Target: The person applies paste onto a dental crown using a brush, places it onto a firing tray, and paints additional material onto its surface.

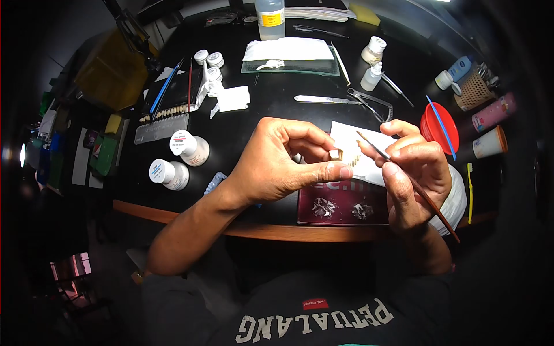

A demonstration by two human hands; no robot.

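My left hand (283, 155) is closed in a pinch on a small off-white, tooth-like piece (335, 154), partly hidden by the fingers. In my right hand (421, 170) is a thin brush (427, 199) with a reddish-brown handle, held like a pen. Its tip points up and left, close to the small piece, but I cannot tell whether they touch. Behind and below the fingers lies a white paper (344, 130) with several small tan marks or bits on it. Under that is a dark red booklet (309, 207) bearing two little heaps of whitish scraps (325, 207).
Two white-capped jars (190, 147) stand left of my left arm. A tooth shade guide (161, 128) lies behind them. Further back are a glass slab (288, 68), a metal spatula (326, 100) and a caliper (375, 106). At right stand a red bowl (433, 124) and a cup (489, 142).
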